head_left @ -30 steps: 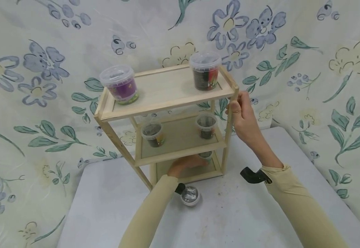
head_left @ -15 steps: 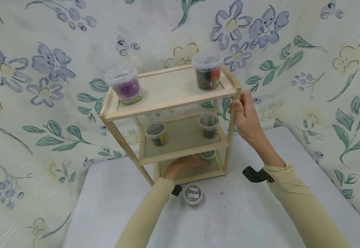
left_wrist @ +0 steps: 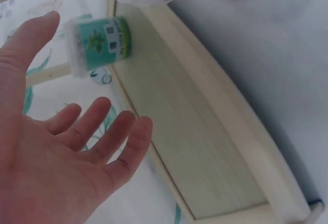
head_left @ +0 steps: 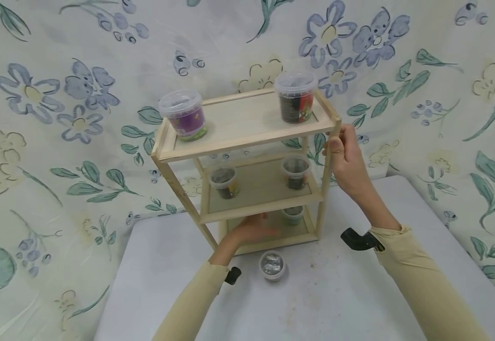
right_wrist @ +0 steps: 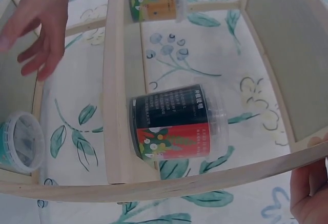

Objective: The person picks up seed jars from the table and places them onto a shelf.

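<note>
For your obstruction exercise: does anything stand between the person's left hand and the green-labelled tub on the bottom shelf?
Nothing visible does. The left hand is open just short of the green-labelled tub, with only bare bottom shelf between them.

Two tubs (head_left: 183, 115) stand on the rack's (head_left: 247, 137) top shelf, a small cup (head_left: 272, 265) before it.

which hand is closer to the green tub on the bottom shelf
Left. The left hand lies open on the bottom shelf, just beside the green tub without touching it. The right hand grips the rack's post up near the top shelf.
</note>
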The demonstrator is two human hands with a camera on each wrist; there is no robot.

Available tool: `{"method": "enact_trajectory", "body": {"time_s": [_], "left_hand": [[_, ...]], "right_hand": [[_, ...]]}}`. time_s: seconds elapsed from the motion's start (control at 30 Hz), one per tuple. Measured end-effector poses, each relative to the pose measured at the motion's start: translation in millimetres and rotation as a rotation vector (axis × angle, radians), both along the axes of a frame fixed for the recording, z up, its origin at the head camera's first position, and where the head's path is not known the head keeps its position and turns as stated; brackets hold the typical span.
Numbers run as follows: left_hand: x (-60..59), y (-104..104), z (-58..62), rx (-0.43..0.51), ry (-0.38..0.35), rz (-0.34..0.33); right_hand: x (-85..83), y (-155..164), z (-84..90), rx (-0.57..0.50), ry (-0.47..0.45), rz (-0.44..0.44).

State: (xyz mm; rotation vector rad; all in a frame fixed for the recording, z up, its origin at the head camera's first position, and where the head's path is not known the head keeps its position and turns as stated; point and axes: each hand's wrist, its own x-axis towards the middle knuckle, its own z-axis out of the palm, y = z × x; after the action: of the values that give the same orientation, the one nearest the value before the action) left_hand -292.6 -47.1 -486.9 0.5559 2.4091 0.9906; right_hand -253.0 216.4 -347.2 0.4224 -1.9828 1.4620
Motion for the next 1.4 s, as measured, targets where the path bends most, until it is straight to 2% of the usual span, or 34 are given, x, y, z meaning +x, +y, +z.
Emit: {"method": "enact_trajectory", "body": {"time_s": [0.17,0.33,0.47,0.7,0.9,1.13,1.4], "left_hand": [[10.9,-15,1.0,0.009,0.017,0.019],[23.1,-30,4.9,0.0,0.094,0.012],[35.9,-41,0.7,0.001,0.107,0.015],[56.6,-53,-19.5,0.008,0.108,0.017],[73.3,-56,-40.6,0.079,0.074,0.049],[94.5,-47,-62.7,0.133,0.082,0.094],[108.0,-36,-78.6,0.164,0.143,0.155]], "right_hand": [[0.8,0,-0.1,0.0,-0.008,-0.005],[1.1,0,0.0,0.0,-0.01,-0.009],[1.8,0,-0.3,-0.006,-0.019,0.004],[2.9,1,0.7,-0.002,-0.029,-0.011],[2.8,-1,1.1,0.006,-0.019,-0.001],[0.8,-1,1.3,-0.003,0.015,0.008],[1.5,-1,1.4,-0.015,-0.001,0.015]]}}
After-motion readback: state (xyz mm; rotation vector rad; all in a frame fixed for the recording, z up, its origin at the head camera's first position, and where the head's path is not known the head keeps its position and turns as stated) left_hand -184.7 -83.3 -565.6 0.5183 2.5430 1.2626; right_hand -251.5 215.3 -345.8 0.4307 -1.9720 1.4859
